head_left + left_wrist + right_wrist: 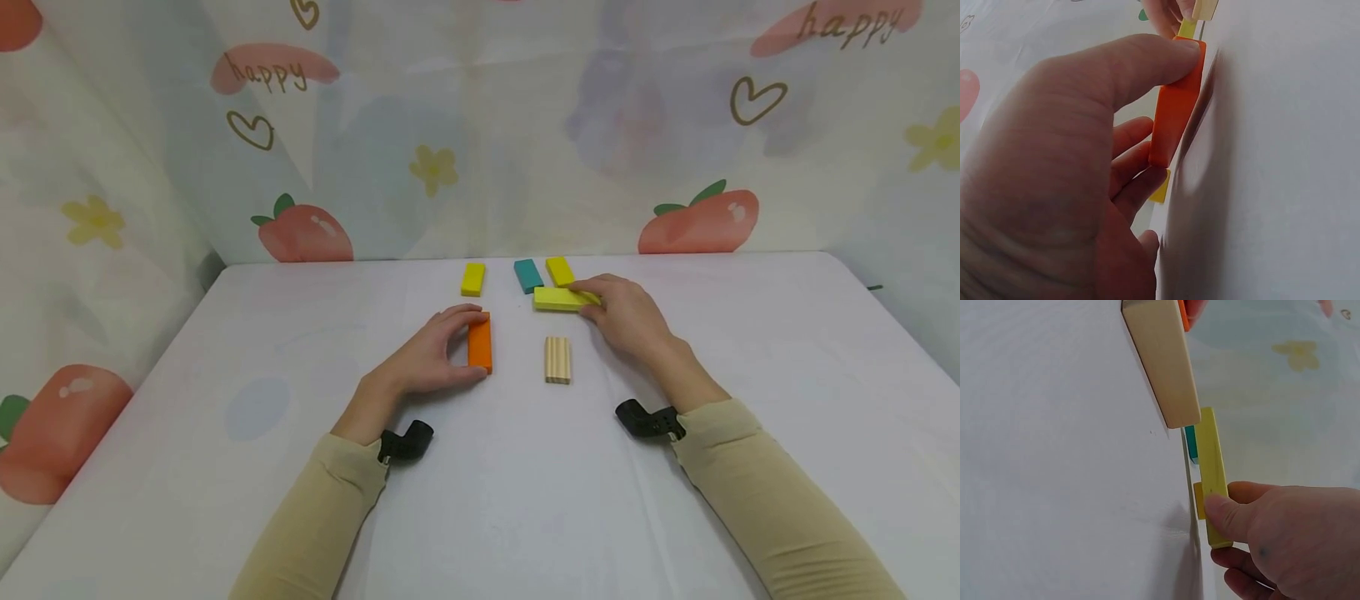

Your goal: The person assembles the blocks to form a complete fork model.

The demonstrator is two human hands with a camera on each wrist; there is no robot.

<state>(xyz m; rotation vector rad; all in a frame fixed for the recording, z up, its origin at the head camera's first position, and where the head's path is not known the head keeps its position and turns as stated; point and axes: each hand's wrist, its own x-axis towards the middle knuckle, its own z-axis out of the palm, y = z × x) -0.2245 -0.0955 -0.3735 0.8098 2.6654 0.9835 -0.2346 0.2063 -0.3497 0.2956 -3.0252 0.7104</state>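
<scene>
My left hand (431, 354) pinches an orange block (480, 343) by its two short ends, with the thumb on the near end and fingertips on the far one. A shadow lies beside this block in the left wrist view. To the right, my right hand (630, 312) holds a yellow-green block (555, 299) by its right end between thumb and fingers. That block lies crosswise just in front of a teal block (528, 276) and a yellow block (559, 271); whether they touch cannot be told. A striped natural-wood block (557, 360) sits between the hands.
Another yellow block (472, 279) lies behind the orange one. All this is on a white-covered table (510, 500). A printed curtain (510, 150) hangs along the table's back edge. Black wrist cameras (408, 442) are strapped at both sleeves.
</scene>
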